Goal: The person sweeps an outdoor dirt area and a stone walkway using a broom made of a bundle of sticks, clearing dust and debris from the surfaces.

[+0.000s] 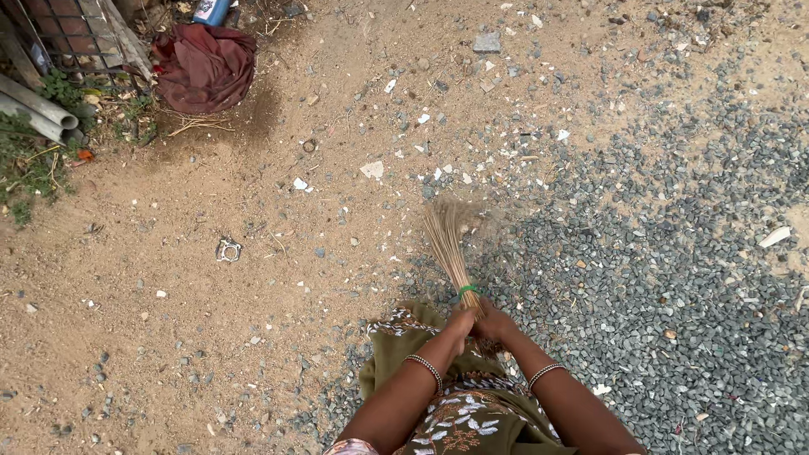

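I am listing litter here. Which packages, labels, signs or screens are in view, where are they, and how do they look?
Blue cylindrical container with a white label: top edge, left of centre, above the dark red crumpled cloth; partly cut off.
Small silver crumpled wrapper: on bare sandy ground, left of the straw broom.
No signs or screens.

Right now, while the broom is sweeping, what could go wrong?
The broom is held low in both the left hand and right hand. Its tips could flick gravel or raise dust from the dirt. It might also drag in the metal scrap.
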